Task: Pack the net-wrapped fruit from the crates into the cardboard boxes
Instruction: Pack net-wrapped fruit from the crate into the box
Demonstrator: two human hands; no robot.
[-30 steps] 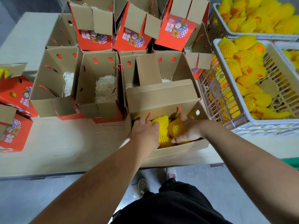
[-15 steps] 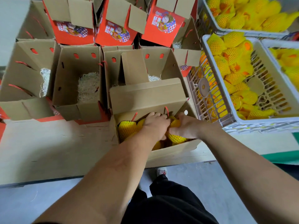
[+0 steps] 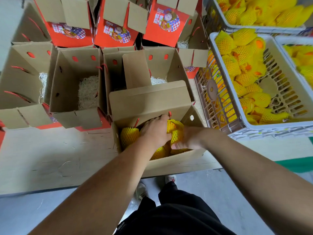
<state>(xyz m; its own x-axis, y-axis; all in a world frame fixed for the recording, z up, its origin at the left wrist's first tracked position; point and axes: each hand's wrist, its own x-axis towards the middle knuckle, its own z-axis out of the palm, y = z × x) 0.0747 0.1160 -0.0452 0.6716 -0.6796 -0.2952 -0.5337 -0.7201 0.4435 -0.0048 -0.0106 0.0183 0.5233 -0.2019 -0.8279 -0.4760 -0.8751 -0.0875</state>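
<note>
While earlier apart, right hand now around netted fruit.

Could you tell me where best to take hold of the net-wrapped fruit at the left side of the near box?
Probably take the net-wrapped fruit around its rounded upper body, coming straight down from above. The near box walls it in on the left, and the left hand crowds its right, so only the top is free for a grip.

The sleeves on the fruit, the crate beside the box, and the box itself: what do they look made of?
Sleeves: soft yellow foam mesh, judging by the puffy open netting. Crate: pale moulded plastic, matte, with slotted lattice walls. Box: plain brown corrugated cardboard, matte, with folded flaps.
</note>
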